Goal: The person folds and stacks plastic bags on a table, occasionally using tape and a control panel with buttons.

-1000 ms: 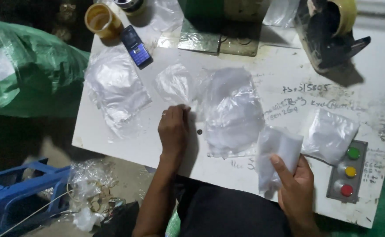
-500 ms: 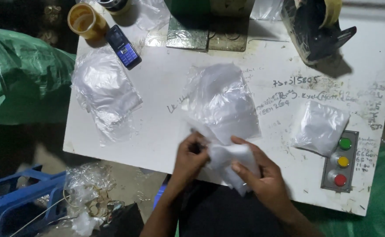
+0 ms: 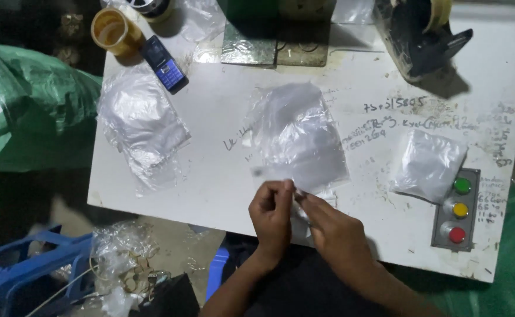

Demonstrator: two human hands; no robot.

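Observation:
My left hand [image 3: 271,212] and my right hand [image 3: 334,226] meet at the near edge of the white table [image 3: 222,176], both pinching a small clear plastic bag [image 3: 300,212] between them. Most of that bag is hidden by my fingers. Just beyond my hands lies a loose pile of clear plastic bags [image 3: 298,138] in the middle of the table. A filled clear bag [image 3: 428,164] rests to the right, close to my right hand.
Another stack of clear bags [image 3: 143,126] lies at the table's left. A mobile phone [image 3: 164,64], a tape roll [image 3: 111,29] and a dark tape dispenser [image 3: 425,38] are at the back. A three-button box [image 3: 457,208] sits right. Green sack [image 3: 28,105] and blue stool [image 3: 16,267] stand left.
My right hand carried the small bag from the right side to the near edge. My left hand left the table and joined it; both now pinch the bag.

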